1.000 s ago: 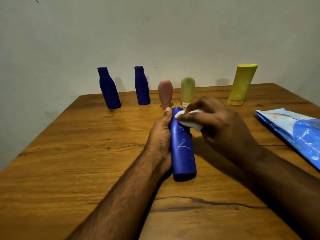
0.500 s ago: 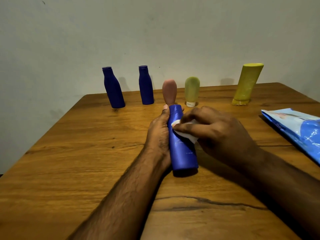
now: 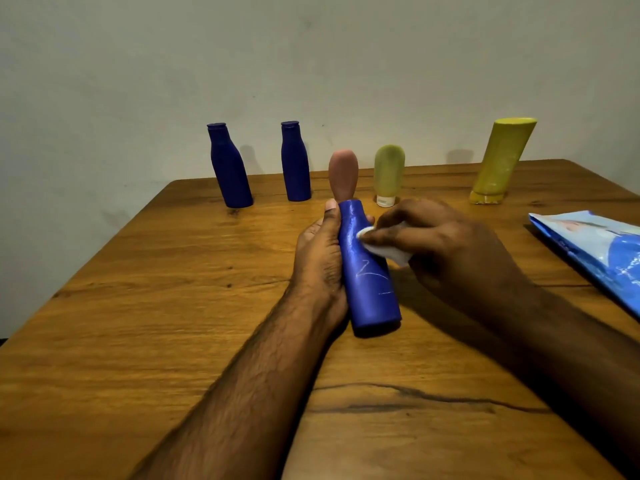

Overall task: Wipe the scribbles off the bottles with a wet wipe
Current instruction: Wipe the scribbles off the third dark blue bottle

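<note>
A blue bottle (image 3: 369, 292) lies over the middle of the wooden table (image 3: 156, 289), base toward me, with a pale zigzag scribble on its lower body. My left hand (image 3: 320, 258) grips it from the left, thumb along the neck. My right hand (image 3: 440, 244) pinches a white wet wipe (image 3: 384, 249) and presses it against the bottle's upper right side, above the scribble. The bottle's upper surface looks wet and shiny.
Along the table's back edge stand two dark blue bottles (image 3: 230, 168) (image 3: 295, 162), a pink tube (image 3: 343, 176), a green tube (image 3: 388, 174) and a tall yellow tube (image 3: 502, 161). A blue wet-wipe pack (image 3: 595, 247) lies at the right edge.
My right hand slid the wipe down over the scribble half a second ago and has now moved back up toward the neck, uncovering the scribble again. The left hand keeps its hold.
</note>
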